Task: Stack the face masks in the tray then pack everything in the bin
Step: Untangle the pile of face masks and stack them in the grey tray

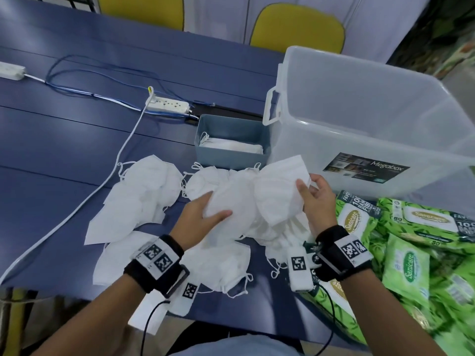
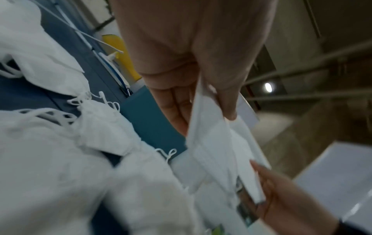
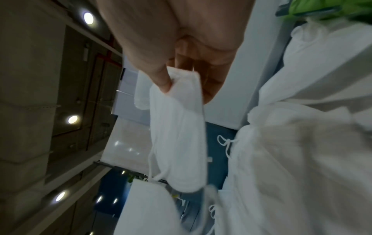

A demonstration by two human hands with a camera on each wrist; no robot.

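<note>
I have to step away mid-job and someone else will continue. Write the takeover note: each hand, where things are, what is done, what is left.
Left hand and right hand each pinch one end of a small bunch of white folded face masks, held above the loose white mask pile on the blue table.
Done: a few masks lie in the grey-blue tray.
Left: stack the held bunch and the pile in the tray, then pack the tray and the green wet-wipe packs into the clear plastic bin, which looks empty.

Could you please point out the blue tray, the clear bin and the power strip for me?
blue tray (image 1: pixel 228 156), head view, on its front wall.
clear bin (image 1: pixel 359 109), head view, on its inner back wall.
power strip (image 1: pixel 168 105), head view, on its socket face.
</note>
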